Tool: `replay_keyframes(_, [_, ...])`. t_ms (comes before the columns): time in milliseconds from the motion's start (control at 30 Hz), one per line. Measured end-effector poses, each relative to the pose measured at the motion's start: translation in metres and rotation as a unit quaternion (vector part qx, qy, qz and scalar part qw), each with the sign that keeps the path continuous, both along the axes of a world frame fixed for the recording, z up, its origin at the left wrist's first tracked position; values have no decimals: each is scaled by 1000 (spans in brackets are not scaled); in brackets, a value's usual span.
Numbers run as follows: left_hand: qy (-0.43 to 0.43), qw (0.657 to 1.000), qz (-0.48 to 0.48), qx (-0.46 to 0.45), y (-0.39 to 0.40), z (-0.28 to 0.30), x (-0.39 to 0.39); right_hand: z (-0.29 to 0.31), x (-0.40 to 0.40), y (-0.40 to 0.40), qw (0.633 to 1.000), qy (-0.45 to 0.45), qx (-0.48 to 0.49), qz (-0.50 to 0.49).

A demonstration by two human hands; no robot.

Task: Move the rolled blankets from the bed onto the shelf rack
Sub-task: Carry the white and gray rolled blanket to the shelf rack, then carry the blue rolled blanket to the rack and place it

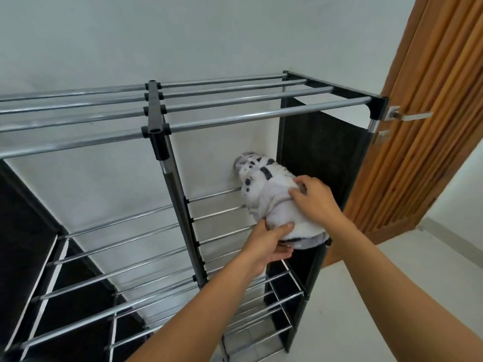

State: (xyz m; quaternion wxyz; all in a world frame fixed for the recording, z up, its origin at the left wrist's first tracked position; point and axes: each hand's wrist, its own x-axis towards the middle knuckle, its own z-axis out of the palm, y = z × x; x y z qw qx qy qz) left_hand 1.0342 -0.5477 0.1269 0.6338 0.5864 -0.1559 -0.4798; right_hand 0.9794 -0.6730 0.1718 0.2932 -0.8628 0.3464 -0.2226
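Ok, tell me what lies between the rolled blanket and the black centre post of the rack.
In the head view, only bare shelf rods span the stretch between the rolled blanket and the centre post; nothing rests on them, and the white wall shows behind.

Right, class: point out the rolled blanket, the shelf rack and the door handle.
rolled blanket (264,194): head view, on its white upper side.
shelf rack (261,117): head view, on the front top rail.
door handle (413,116): head view, on the metal lever.

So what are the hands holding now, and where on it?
Both grip the rolled blanket: left hand under its near end, right hand pinching the top.
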Motion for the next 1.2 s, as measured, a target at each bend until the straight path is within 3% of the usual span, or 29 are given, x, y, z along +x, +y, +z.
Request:
replay_keyframes(167, [-144,986,79,-5,14,-32,-37,-25,-58,33,997,-58,-31,-25])
replay_keyframes(233, [-187,980,62,18,18,-55,-59,-47,-89,45,994,-86,-12,-67])
replay_keyframes(333, [-207,974,-29,90,14,-95,-89,-93,-149,61,985,-53,61,-151])
replay_keyframes(433, [-209,944,-200,157,2,-128,-129,-135,-232,85,946,-22,166,-276])
replay_keyframes(533, [-243,880,-368,175,2,-142,-190,-157,-325,129,883,-21,242,-401])
replay_keyframes(667, [-289,791,-522,131,23,-131,-296,-169,-440,225,788,-66,288,-540])
replay_keyframes(933, [-330,627,-706,5,148,-110,-533,-171,-618,462,614,-210,254,-718])
replay_keyframes(1200, [-296,410,-861,-59,348,-100,-731,-156,-706,702,374,-327,172,-850])
